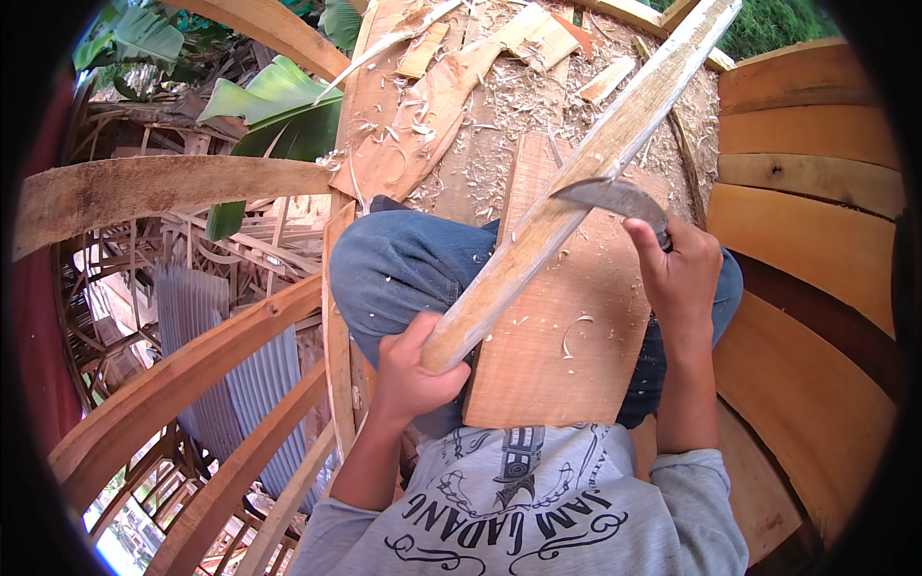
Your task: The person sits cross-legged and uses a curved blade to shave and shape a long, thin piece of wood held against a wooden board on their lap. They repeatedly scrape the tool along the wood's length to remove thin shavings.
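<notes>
My left hand (415, 372) is closed round the near end of a long wooden stick (538, 235), which slants up and away to the far right. In my right hand (677, 274) is a knife with a curved dark blade (610, 196); its handle is mostly hidden by my fingers. The blade lies across the stick around its middle, its tip pointing left. Beneath the stick, a flat wooden board (562, 355) rests on my lap between my knees, with a few shavings on it.
Pale wood shavings (480, 144) and offcuts (423, 50) litter the planks ahead of me. Slatted wooden boards (807, 230) rise at my right. Rails (182, 384) run along my left, with corrugated sheets (264, 394) and scrap wood below. A banana leaf (279, 110) hangs near the far left.
</notes>
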`<state>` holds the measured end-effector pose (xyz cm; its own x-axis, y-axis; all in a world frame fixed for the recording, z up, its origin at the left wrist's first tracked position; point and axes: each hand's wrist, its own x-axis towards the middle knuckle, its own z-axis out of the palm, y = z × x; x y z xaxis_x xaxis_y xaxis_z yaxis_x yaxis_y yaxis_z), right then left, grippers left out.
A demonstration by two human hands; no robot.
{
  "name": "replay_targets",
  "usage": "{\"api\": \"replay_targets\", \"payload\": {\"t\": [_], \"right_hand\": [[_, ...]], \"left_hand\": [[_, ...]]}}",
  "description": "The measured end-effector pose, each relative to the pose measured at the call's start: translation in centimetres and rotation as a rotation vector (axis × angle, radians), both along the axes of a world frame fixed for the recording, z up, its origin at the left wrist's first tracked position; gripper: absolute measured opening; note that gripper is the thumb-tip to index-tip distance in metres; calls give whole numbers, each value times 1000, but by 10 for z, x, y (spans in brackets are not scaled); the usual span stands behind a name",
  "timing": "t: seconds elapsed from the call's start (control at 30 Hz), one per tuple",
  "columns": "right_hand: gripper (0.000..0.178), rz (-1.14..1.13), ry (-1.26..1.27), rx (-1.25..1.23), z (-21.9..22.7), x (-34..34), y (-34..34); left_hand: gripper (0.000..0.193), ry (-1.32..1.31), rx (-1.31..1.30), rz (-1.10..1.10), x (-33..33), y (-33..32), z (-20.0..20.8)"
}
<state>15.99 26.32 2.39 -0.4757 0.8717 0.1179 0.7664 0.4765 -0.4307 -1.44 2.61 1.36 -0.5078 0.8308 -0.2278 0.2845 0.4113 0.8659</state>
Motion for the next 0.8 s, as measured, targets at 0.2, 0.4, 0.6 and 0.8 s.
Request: {"api": "replay_targets", "payload": {"t": [0.2, 0.4, 0.6, 0.8], "right_hand": [[60, -225, 89, -107, 14, 25, 43], [59, 222, -38, -73, 11, -5, -28], [61, 185, -29, -5, 5, -5, -23], [61, 144, -40, 44, 6, -6, -7]], "left_hand": [[29, 12, -1, -6, -1, -1, 0], [25, 21, 12, 7, 3, 1, -3], [25, 6, 23, 17, 2, 2, -2], [25, 10, 39, 10, 1, 2, -2]]}}
